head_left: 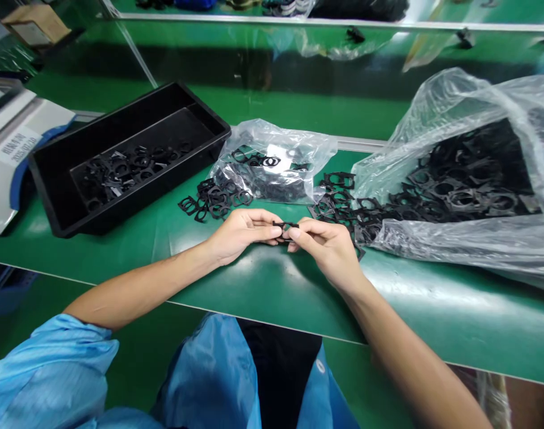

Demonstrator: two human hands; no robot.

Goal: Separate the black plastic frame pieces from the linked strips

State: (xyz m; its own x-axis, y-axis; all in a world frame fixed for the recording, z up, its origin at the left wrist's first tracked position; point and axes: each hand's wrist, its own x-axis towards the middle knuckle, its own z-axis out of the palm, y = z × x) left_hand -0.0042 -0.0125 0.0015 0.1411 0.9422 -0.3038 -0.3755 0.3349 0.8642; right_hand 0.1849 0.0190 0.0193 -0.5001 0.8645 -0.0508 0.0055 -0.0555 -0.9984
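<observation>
Between my fingertips, just over the green table, is a small black plastic frame [286, 225]. My left hand [245, 233] pinches its left end, and my right hand [325, 241] pinches its right end. The fingers cover much of the part, so its full shape is hidden. Beyond my left hand lies a loose pile of black ring-shaped parts [218, 199]. Past my right hand, black frames with round openings [336, 199] spill out of a large clear plastic bag [454, 241].
A black tray [133, 128] holding several black parts stands at the back left, beside a white and blue machine [25, 137]. A smaller clear bag [294, 149] with black rings lies at the middle back. The green table's [263, 304] front edge runs close to my body.
</observation>
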